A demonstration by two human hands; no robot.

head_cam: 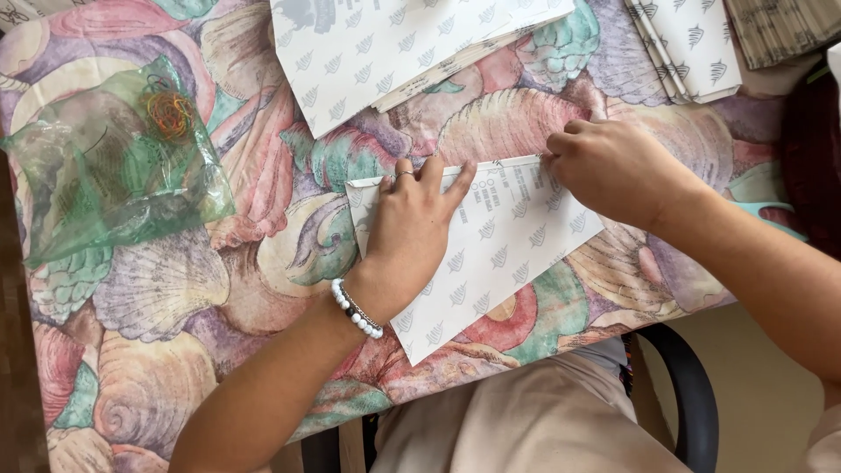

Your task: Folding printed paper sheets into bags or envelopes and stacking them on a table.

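Observation:
A white sheet of paper printed with small grey leaf marks lies tilted on the shell-patterned tablecloth, its top edge folded over. My left hand, with a ring and a white bead bracelet, presses flat on the sheet's left part, fingers spread toward the fold. My right hand has its fingers curled on the fold at the sheet's upper right edge, pressing it down.
A green clear plastic bag with coloured rubber bands lies at the left. More printed white sheets are stacked at the top, another pile at the top right. The table edge runs along the bottom right, above my lap and a chair arm.

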